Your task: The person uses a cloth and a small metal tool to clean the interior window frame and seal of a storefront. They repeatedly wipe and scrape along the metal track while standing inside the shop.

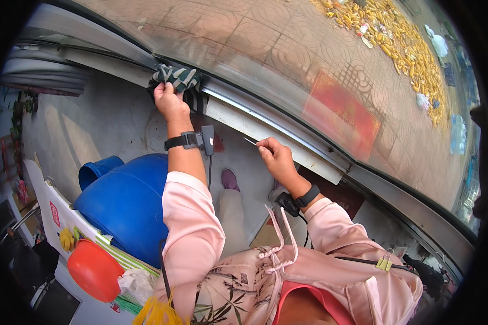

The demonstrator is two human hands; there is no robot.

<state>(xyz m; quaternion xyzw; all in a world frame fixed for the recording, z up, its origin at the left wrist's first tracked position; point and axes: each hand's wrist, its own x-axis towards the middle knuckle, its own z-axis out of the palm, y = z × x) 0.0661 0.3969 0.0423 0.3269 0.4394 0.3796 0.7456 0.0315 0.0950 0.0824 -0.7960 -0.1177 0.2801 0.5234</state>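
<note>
My left hand pinches a dark green cloth with pale stripes. The bunched cloth rests on the metal frame track at the foot of the glass, and part of it hangs over the inner side. My right hand is closed around a thin, pale, pointed implement; its tip points left and its exact kind is hard to tell. That hand hovers on the near side of the white ledge. Along the ledge runs a shiny metal window track, below the glass pane.
A large blue plastic barrel stands left of my legs. Closer in are a red plastic basin and a crumpled white plastic bag. Grey coiled hose lies at far left. Beyond the glass are a red mat and corn cobs.
</note>
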